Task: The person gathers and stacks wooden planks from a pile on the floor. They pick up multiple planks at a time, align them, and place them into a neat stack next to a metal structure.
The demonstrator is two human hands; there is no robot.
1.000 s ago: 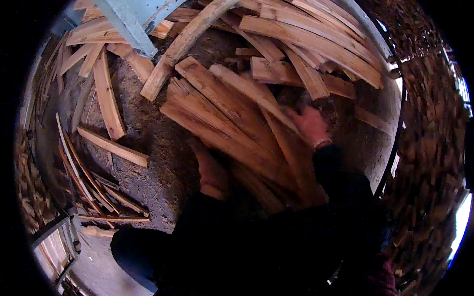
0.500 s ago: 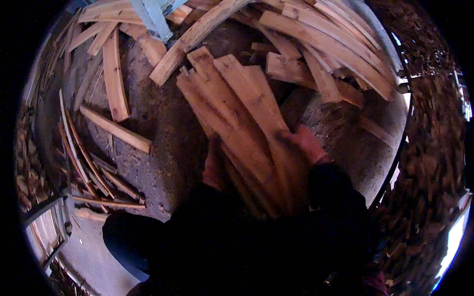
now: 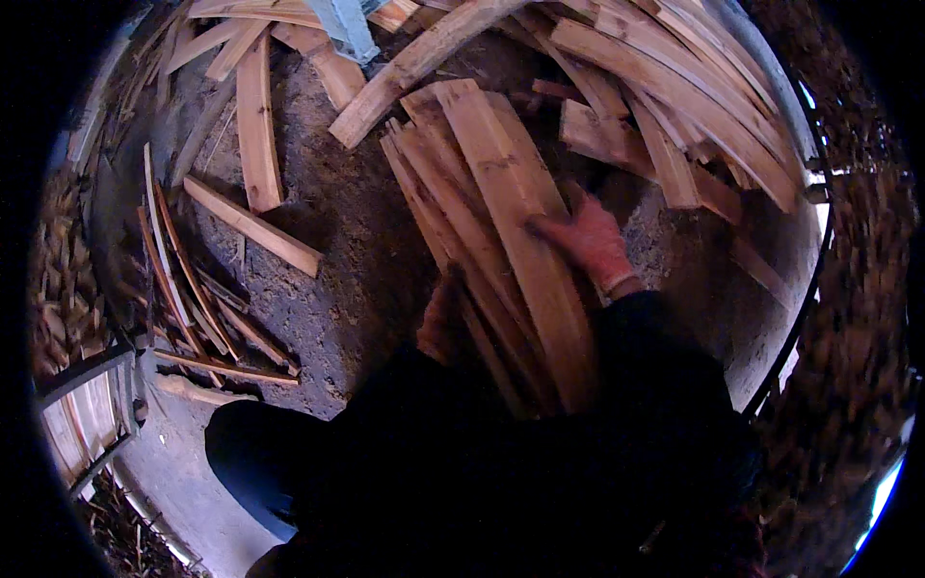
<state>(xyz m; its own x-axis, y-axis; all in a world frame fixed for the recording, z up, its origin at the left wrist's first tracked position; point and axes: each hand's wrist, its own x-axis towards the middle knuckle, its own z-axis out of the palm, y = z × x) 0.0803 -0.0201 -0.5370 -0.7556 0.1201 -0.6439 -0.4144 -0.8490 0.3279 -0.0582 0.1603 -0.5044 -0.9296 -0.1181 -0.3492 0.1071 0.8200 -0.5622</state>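
A bundle of several long wooden boards (image 3: 515, 207) slants across the middle, its near ends against my dark clothing. My right hand (image 3: 590, 243), in what looks like a reddish glove, clasps the bundle's right edge, thumb lying over the top board. Along the left edge my left hand (image 3: 436, 313) is wrapped round the lower, narrower boards; its fingers are partly in shadow. The top board is broad and pale with knots, and thinner strips fan out beneath it on the left. The undersides of the boards are hidden.
More planks (image 3: 674, 87) are heaped at the far right. A blue post (image 3: 345, 29) stands at the far side, near a long thick board (image 3: 414, 72). Thin curved strips (image 3: 183, 279) and a short plank (image 3: 252, 226) lie on the rough floor (image 3: 337, 222) to the left.
The boards have shifted against each other, the top one now covering more of the bundle. My right hand has moved its thumb further over the top board. The whole view has swung slightly.
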